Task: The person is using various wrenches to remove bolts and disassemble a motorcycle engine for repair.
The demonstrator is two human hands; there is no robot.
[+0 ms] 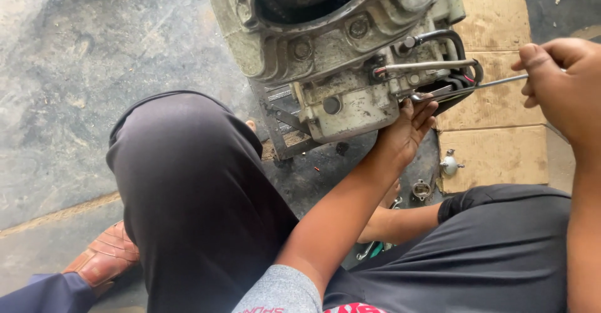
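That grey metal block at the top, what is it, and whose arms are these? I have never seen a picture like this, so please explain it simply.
The single picture comes from a camera worn on a person's head, looking down, so the arms and the knees in dark trousers are the wearer's own. The person sits low on a concrete floor. The grey block is an engine, worn and grimy, with bolts, a metal tube and black hoses on its side. The left hand rests against the engine's lower edge, fingers open. The right hand grips a long thin metal tool whose tip reaches the engine's side. Behind lies flattened cardboard with a small metal part on it; another small part lies on the floor nearby. A brown shoe shows at lower left.
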